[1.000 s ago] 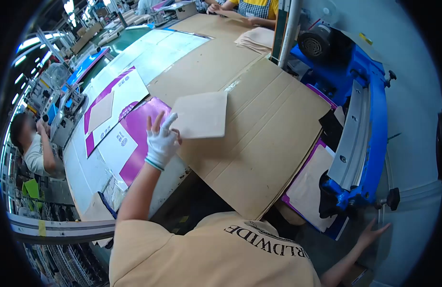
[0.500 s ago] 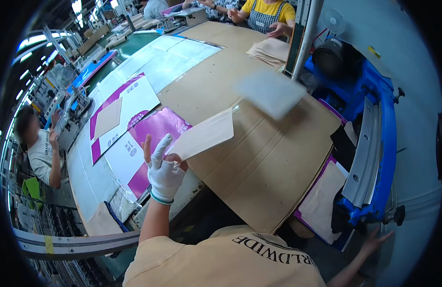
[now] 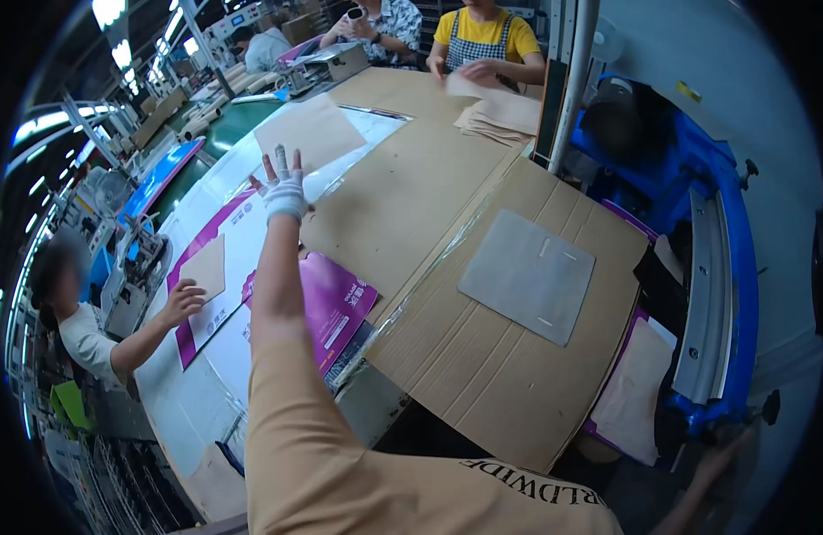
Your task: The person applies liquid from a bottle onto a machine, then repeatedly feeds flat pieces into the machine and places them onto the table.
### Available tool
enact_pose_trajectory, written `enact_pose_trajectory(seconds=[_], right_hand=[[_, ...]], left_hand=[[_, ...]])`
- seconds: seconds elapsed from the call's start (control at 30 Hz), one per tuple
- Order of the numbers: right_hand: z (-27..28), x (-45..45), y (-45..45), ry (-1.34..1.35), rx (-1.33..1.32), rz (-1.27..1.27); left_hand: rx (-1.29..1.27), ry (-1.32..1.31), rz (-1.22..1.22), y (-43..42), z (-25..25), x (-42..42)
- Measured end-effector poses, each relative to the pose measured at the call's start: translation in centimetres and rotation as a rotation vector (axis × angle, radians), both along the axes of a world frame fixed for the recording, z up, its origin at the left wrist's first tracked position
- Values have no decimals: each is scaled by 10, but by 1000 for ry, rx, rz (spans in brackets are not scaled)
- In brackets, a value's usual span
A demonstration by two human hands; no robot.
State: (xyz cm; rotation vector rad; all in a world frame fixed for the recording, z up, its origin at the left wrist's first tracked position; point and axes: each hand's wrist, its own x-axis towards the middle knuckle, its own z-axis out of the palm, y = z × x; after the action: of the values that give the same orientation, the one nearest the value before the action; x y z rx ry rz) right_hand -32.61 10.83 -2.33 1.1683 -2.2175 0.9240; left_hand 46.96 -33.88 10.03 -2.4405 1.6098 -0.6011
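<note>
From my distant post I see one beige sheet [image 3: 313,132] just past my gloved left hand [image 3: 285,191], over or on the white tabletop [image 3: 231,167]. Those fingers are splayed, with no grasp visible. My right hand [image 3: 727,445] blurs near one blue machine [image 3: 740,294]; I cannot tell its grip. The sheet looks light, flexible, best pinched at an edge. One grey panel [image 3: 523,276] lies on cardboard [image 3: 483,383].

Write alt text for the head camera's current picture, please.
The camera wearer's outstretched, partly gloved left hand overlaps a beige sheet above a worktable, its grip on it unclear. A grey sheet lies on corrugated cardboard beside a blue machine. Beyond, a yellow-shirted co-worker handles more beige sheets.
</note>
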Motion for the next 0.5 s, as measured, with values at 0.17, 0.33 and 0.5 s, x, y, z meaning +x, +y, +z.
enact_pose_trajectory(seconds=[0.17,0.33,0.5], right_hand=[[7,19,19,198,211,-214],[15,46,26,83,247,-233],[8,16,21,80,211,-85]], left_hand=[[36,41,-4,-51,-27,-8],[8,96,-559,12,-55,-92],[219,317,-1074,108,-67,-173]])
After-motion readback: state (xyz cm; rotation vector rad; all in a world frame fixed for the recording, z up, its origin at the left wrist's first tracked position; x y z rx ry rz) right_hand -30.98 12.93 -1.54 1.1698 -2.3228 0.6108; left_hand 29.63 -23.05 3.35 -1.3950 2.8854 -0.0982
